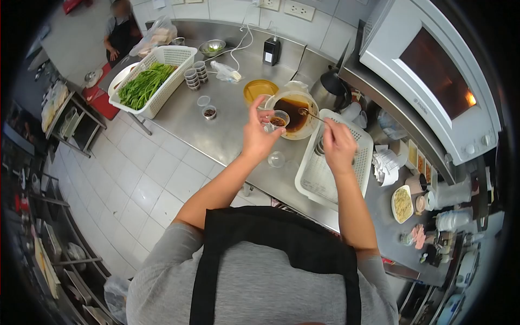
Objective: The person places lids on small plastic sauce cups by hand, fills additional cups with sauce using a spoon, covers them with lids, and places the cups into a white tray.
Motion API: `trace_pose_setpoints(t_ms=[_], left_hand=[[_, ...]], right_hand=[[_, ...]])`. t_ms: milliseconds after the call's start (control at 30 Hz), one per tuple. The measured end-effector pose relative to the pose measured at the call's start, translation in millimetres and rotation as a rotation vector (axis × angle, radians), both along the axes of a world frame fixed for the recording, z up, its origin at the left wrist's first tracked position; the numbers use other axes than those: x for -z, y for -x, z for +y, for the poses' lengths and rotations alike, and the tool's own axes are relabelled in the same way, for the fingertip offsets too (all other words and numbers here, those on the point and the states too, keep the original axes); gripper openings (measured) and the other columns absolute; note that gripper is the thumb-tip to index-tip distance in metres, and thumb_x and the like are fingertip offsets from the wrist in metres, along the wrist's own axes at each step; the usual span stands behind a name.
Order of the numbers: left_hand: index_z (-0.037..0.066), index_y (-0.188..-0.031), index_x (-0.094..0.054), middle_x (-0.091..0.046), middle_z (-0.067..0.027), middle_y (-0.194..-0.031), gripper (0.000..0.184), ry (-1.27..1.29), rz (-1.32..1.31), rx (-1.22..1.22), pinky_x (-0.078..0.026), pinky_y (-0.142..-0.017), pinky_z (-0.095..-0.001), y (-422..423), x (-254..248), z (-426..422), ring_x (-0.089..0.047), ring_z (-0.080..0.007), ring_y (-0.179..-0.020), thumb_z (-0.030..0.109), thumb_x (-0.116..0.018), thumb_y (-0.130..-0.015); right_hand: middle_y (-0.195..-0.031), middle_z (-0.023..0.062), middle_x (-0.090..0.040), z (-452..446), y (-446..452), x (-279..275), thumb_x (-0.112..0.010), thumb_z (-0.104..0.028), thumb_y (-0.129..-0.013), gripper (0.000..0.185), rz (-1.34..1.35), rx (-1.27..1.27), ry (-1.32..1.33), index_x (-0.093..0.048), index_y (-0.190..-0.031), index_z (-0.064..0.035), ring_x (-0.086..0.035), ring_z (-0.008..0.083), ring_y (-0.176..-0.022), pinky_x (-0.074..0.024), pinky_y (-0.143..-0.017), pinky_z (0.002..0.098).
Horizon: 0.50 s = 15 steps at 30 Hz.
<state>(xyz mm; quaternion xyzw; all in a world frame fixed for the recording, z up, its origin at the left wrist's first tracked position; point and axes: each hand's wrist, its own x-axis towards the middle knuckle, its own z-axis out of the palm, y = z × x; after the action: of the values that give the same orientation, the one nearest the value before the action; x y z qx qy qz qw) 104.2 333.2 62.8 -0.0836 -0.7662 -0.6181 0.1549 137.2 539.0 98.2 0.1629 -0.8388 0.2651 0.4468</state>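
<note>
Left hand point(259, 134) pinching one sauce cup point(278, 121); right hand point(340, 143) closed round one spoon point(314, 116) (one tub point(310, 99) below).

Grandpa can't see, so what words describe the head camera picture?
A person's left hand holds a small clear cup by a tub of brown liquid, and the right hand a spoon. Leafy greens lie in a white basket on the metal counter.

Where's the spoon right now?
In the head view, the spoon is in the right hand, over the large bowl, right of the small cup in the left hand.
</note>
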Motion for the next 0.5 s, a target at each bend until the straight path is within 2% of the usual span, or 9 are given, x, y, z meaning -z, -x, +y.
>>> trace_pose_setpoints(t_ms=[200, 300, 500], left_hand=[[0.011, -0.139, -0.029, -0.065, -0.0060, -0.107, 0.092, 0.029, 0.054, 0.024, -0.046, -0.085, -0.0311, 1, -4, -26, -0.057, -0.0162, -0.090, 0.007, -0.083, -0.064], [0.011, -0.140, -0.029, -0.065, -0.0065, -0.107, 0.093, 0.049, 0.072, 0.022, -0.046, -0.085, -0.0319, 3, -6, -37, -0.058, -0.0172, -0.090, 0.007, -0.083, -0.064], [0.013, -0.140, -0.028, -0.065, -0.0072, -0.106, 0.095, 0.083, 0.109, 0.021, -0.048, -0.084, -0.0334, 7, -1, -50, -0.060, -0.0194, -0.088, 0.007, -0.084, -0.064]], right_hand=[[-0.076, 0.0131, -0.064, -18, 43, 55, -0.065, -0.003, -0.075, 0.017, -0.129, 0.149, -0.038, -0.069, -0.092, -0.0029, -0.063, 0.0303, -0.067, -0.0520, -0.064, 0.0367], [-0.077, 0.0144, -0.066, -37, 44, 68, -0.067, -0.008, -0.077, 0.015, -0.277, 0.150, 0.183, -0.069, -0.091, -0.0024, -0.064, 0.0276, -0.064, -0.0526, -0.063, 0.0351], [-0.076, 0.0086, -0.068, -56, 57, 94, -0.065, -0.012, -0.084, 0.013, -0.518, 0.071, 0.786, -0.069, -0.092, -0.0014, -0.062, 0.0143, -0.059, -0.0512, -0.056, 0.0305]])
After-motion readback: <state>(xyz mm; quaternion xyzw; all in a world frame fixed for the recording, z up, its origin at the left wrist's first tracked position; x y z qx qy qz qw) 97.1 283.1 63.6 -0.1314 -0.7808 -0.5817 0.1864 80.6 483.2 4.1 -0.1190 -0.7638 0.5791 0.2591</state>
